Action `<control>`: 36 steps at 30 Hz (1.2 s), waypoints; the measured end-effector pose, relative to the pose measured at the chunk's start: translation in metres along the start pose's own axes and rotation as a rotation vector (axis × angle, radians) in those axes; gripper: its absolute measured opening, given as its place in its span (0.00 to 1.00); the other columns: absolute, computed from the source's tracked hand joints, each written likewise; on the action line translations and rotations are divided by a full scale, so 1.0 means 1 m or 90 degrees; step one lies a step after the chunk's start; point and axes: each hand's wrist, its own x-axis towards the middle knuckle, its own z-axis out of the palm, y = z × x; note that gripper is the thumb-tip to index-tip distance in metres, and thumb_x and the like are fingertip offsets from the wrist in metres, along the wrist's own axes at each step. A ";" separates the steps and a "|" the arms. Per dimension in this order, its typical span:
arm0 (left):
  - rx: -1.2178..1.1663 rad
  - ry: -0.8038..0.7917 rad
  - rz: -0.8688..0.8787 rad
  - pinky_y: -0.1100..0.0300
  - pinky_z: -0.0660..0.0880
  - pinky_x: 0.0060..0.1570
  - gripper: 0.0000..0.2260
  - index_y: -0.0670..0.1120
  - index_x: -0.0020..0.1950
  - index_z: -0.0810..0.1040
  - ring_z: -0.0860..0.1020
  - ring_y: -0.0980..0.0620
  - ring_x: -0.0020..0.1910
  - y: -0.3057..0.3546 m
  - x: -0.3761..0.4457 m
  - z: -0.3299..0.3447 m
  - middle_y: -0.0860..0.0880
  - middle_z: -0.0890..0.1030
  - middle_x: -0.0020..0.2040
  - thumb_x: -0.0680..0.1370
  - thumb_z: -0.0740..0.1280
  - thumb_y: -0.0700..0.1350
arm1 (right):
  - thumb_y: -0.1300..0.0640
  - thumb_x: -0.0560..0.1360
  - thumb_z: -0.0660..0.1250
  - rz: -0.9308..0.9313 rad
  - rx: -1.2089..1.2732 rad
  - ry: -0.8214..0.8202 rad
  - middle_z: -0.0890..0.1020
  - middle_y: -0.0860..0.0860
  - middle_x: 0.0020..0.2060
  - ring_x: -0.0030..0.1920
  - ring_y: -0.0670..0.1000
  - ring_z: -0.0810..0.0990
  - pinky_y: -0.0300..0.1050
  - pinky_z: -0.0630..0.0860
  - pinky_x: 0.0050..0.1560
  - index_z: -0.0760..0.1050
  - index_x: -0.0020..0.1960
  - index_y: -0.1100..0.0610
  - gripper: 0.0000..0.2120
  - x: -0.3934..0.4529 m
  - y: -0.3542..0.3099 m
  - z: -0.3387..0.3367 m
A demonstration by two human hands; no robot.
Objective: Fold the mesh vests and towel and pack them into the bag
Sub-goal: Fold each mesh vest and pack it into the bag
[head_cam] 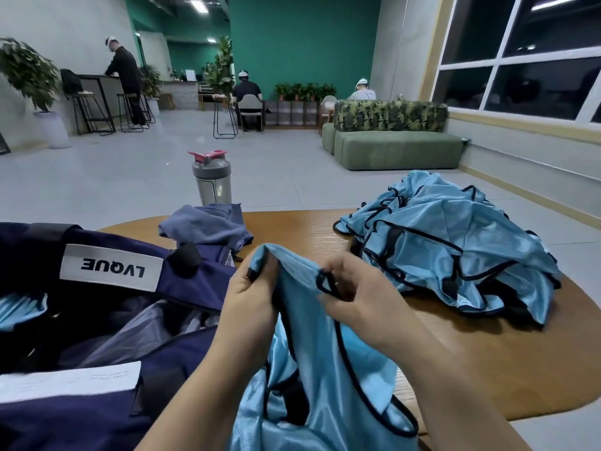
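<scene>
- Standing open at the left: navy bag (107, 336), white label reading "LVQUE" upside down; lower tag's print too blurred to read.
- Waiting unfolded at the right of the table (487, 369): heap of blue mesh vests (455, 242).
- Lying crumpled behind the bag: towel (208, 222).
- Being held up at centre: one vest (309, 369), left hand (250, 304) and right hand (361, 301) each pinching its top edge.
- Likely needing next: aligning shoulders, folding in half.

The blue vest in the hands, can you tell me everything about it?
The vest is light blue, shiny mesh with thin black trim along its edges. It is unfolded and crumpled, hanging from the table edge toward the camera. The left hand grips its top edge, and the right hand pinches a black-trimmed loop. It lies beside the navy bag.
</scene>
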 end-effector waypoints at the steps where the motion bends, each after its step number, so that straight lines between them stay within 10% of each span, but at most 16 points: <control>1: -0.009 0.015 0.011 0.49 0.74 0.45 0.10 0.45 0.37 0.78 0.75 0.44 0.36 0.002 0.000 0.000 0.44 0.75 0.31 0.78 0.64 0.42 | 0.68 0.70 0.69 0.004 -0.042 0.008 0.79 0.45 0.39 0.31 0.40 0.71 0.32 0.69 0.37 0.74 0.45 0.46 0.16 0.000 0.003 -0.001; 4: 0.103 -0.006 0.102 0.58 0.69 0.31 0.06 0.46 0.38 0.73 0.66 0.52 0.24 0.010 -0.003 -0.010 0.50 0.67 0.26 0.72 0.60 0.37 | 0.66 0.69 0.69 0.044 -0.166 0.013 0.78 0.41 0.36 0.32 0.40 0.72 0.32 0.67 0.35 0.73 0.40 0.44 0.17 0.000 0.020 -0.001; 8: 0.512 -0.084 0.252 0.63 0.64 0.31 0.14 0.53 0.40 0.73 0.67 0.52 0.29 0.020 -0.001 -0.037 0.49 0.73 0.31 0.67 0.55 0.35 | 0.60 0.70 0.71 0.086 -0.199 0.020 0.79 0.44 0.33 0.35 0.46 0.76 0.34 0.68 0.34 0.74 0.36 0.46 0.11 -0.003 0.047 0.001; 14: 0.654 -0.006 0.348 0.64 0.68 0.33 0.05 0.54 0.45 0.74 0.72 0.57 0.32 0.045 0.003 -0.071 0.56 0.76 0.35 0.71 0.62 0.46 | 0.37 0.65 0.73 0.127 -0.371 -0.021 0.76 0.45 0.34 0.41 0.46 0.73 0.44 0.68 0.44 0.70 0.33 0.46 0.17 -0.001 0.076 -0.003; 19: 0.879 0.100 0.382 0.53 0.72 0.32 0.07 0.55 0.49 0.73 0.76 0.44 0.34 0.054 0.006 -0.095 0.52 0.78 0.35 0.71 0.62 0.47 | 0.49 0.75 0.67 0.136 -0.482 0.022 0.74 0.42 0.42 0.53 0.49 0.73 0.44 0.68 0.53 0.67 0.41 0.44 0.09 -0.002 0.083 -0.004; 23: 0.860 -0.037 0.229 0.53 0.75 0.41 0.14 0.58 0.50 0.72 0.78 0.51 0.41 0.039 0.002 -0.085 0.58 0.76 0.44 0.68 0.57 0.57 | 0.60 0.77 0.64 0.145 -0.190 0.119 0.81 0.46 0.41 0.45 0.47 0.79 0.42 0.73 0.43 0.70 0.41 0.45 0.11 -0.003 0.068 0.000; 30: 0.642 -0.367 0.153 0.67 0.69 0.57 0.10 0.61 0.45 0.77 0.73 0.65 0.58 0.005 -0.017 -0.027 0.64 0.70 0.65 0.70 0.63 0.46 | 0.64 0.74 0.67 0.068 0.065 0.081 0.79 0.50 0.32 0.26 0.44 0.72 0.36 0.68 0.30 0.73 0.44 0.51 0.08 0.001 0.007 0.009; 36: 0.620 -0.208 0.267 0.51 0.76 0.45 0.09 0.50 0.43 0.78 0.78 0.52 0.46 -0.004 -0.009 -0.037 0.52 0.78 0.46 0.72 0.63 0.37 | 0.53 0.75 0.66 0.136 0.410 0.006 0.84 0.53 0.42 0.39 0.50 0.82 0.42 0.78 0.32 0.75 0.53 0.56 0.10 -0.005 -0.009 -0.005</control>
